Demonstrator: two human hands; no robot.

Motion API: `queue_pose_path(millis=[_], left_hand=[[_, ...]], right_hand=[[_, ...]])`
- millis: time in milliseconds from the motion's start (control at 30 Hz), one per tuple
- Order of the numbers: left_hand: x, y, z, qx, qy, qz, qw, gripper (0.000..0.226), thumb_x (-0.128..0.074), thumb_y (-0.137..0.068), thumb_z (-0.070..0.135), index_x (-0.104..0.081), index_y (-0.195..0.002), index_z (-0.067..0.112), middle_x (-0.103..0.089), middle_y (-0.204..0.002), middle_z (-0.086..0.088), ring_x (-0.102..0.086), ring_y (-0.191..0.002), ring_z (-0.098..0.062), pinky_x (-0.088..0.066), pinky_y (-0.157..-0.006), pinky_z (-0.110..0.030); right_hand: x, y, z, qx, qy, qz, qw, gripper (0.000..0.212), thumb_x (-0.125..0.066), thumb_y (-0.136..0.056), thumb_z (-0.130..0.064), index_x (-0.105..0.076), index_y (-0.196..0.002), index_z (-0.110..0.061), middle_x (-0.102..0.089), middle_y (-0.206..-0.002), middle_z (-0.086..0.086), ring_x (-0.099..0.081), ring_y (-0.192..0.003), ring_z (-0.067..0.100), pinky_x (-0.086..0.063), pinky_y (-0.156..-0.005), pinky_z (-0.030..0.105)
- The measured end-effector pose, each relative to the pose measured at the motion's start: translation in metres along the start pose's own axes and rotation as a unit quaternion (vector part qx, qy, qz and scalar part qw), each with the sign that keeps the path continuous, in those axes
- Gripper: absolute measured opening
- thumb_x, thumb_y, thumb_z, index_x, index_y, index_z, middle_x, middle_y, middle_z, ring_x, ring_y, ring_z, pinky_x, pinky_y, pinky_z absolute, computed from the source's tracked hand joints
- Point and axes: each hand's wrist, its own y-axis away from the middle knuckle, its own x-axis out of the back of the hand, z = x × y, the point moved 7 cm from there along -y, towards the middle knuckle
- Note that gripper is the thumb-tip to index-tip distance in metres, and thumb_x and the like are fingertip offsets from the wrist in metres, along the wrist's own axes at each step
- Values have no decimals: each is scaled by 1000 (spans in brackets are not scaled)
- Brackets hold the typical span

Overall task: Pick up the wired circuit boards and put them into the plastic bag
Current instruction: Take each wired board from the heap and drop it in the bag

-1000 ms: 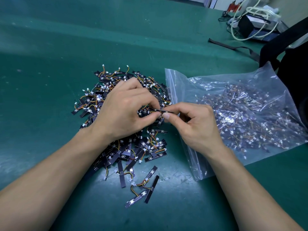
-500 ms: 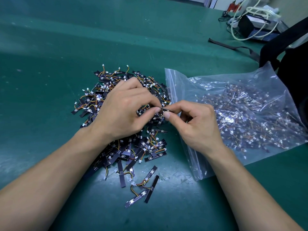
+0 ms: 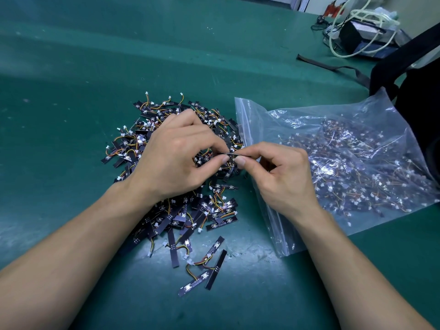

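Now the left hand and the right hand both pinch one thin wired circuit board over the pile on the green bench. The plastic bag lies just beside. It seems best to pull its wires free gently, then slide it into the bag.

Open green mat lies left and beyond; the board pile, plastic bag and black pack crowd the middle and right.
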Motion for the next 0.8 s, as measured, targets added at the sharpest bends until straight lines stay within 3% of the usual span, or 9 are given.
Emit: queue_pose_path(millis=[133, 333, 400, 533, 700, 800], left_hand=[[2, 0, 1, -5, -10, 11, 1000, 10, -75, -91, 26, -79, -89, 16, -72, -81, 7, -55, -78, -24, -47, -69, -48], [1, -1, 2, -1, 3, 3, 1000, 11, -74, -90, 27, -78, -89, 17, -72, -81, 9, -56, -79, -24, -47, -70, -48], [1, -1, 2, 0, 3, 1, 1000, 11, -74, -90, 28, -78, -88, 18, -71, -81, 9, -56, -79, -24, -47, -70, -47], [1, -1, 1, 2, -9, 0, 1000, 11, -72, -92, 25, -77, -87, 16, -71, -79, 7, -55, -79, -24, -46, -70, -47], [1, 0, 0, 5, 4, 2, 1000, 11, -73, -91, 25, -78, -88, 16, -71, -79, 7, -55, -78, -24, -48, -70, -48], [1, 0, -1, 3, 13, -4, 1000, 11, -73, -91, 27, -78, -89, 17, -71, -80, 8, -55, -79, -23, -48, -70, -48]], right_hand=[[-2, 1, 3, -29, -5, -1, 1000, 7, -81, -84, -22, -79, -90, -19, -62, -69, -25, -49, -48, 13, -35, -51, 12], [2, 0, -1, 0, 5, 0, 1000, 3, -79, -86, -8, -80, -89, -9, -65, -75, -20, -55, -62, -14, -35, -63, 2], [1, 0, -1, 3, 5, 0, 1000, 3, -80, -85, -10, -80, -89, -10, -65, -74, -22, -54, -60, -13, -34, -62, 2], [-2, 1, 2, -28, 2, -5, 1000, 7, -81, -84, -23, -80, -90, -19, -65, -70, -20, -52, -50, 9, -36, -54, 10], [1, 0, 0, -17, 3, -1, 1000, 5, -80, -85, -11, -81, -90, -12, -64, -73, -25, -54, -59, -10, -34, -61, 3], [0, 1, 1, -21, -5, -9, 1000, 6, -80, -85, -13, -82, -90, -14, -67, -72, -19, -54, -56, -6, -34, -60, 5]])
